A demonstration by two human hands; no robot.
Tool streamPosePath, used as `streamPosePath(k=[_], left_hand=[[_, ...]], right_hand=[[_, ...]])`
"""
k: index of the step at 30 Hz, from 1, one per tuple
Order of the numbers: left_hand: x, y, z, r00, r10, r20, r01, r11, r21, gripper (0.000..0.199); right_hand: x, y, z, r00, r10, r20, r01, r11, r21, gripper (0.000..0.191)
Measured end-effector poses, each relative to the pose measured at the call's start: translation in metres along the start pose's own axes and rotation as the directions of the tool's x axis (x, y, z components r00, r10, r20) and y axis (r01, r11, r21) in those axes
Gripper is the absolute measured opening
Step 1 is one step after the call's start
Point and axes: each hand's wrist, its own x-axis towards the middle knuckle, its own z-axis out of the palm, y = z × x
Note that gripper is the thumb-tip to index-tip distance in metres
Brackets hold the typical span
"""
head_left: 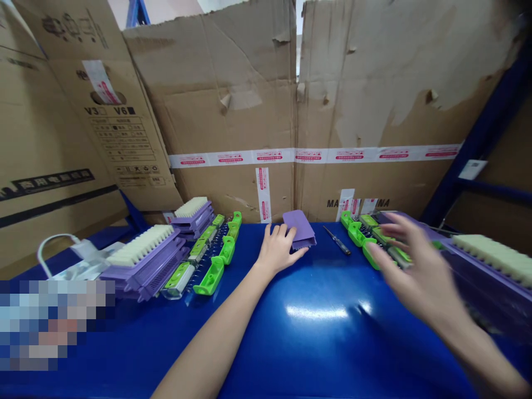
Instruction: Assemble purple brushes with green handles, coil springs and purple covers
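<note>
Two hands: your left hand (277, 248) touches the purple casing (300, 226) at the blue table's (299, 354) back, grip unclear | your right hand (419, 274), blurred, fingers spread, near green holders (354, 230) | carton (143, 138) reads "V3", "V6" (box filled) | cardboard wall (233, 122) shows "MA…INA", tape (346, 200) covering the middle

Just one cam on my head, pretty close above the blue tabletop (328, 354), facing forward-down toward cardboard panels (233, 111) behind it.

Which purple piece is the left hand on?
The lone purple piece just left of the screwdriver: the left hand touches its left edge. The other purple pieces sit out to either side.
</note>
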Motion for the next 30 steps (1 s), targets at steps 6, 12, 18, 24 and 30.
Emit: streamPosePath(k=[6, 12, 18, 24, 30], left_hand=[[-0.001, -0.009, 0.008, 0.995, -0.093, 0.032, 0.092, 0.995, 0.042, 0.044], [-0.002, -0.015, 0.014, 0.989, -0.142, 0.034, 0.14, 0.989, 0.045, 0.04], [-0.003, -0.01, 0.015, 0.99, -0.138, 0.015, 0.137, 0.99, 0.031, 0.04], [-0.004, -0.008, 0.015, 0.992, -0.125, 0.027, 0.124, 0.991, 0.046, 0.04], [-0.002, -0.007, 0.014, 0.991, -0.135, 0.016, 0.135, 0.99, 0.037, 0.041]], right_hand=[[0.047, -0.044, 0.101, 0.945, -0.097, 0.312, 0.019, 0.969, 0.244, 0.051], [0.045, -0.038, 0.137, 0.954, -0.145, 0.264, 0.08, 0.967, 0.242, 0.048], [0.041, -0.026, 0.12, 0.97, -0.14, 0.2, 0.158, 0.984, -0.078, 0.046], [0.057, -0.019, 0.076, 0.951, 0.108, 0.29, 0.055, 0.864, -0.501, 0.03], [0.075, 0.015, 0.054, 0.915, 0.307, 0.262, -0.09, 0.788, -0.609, 0.028]])
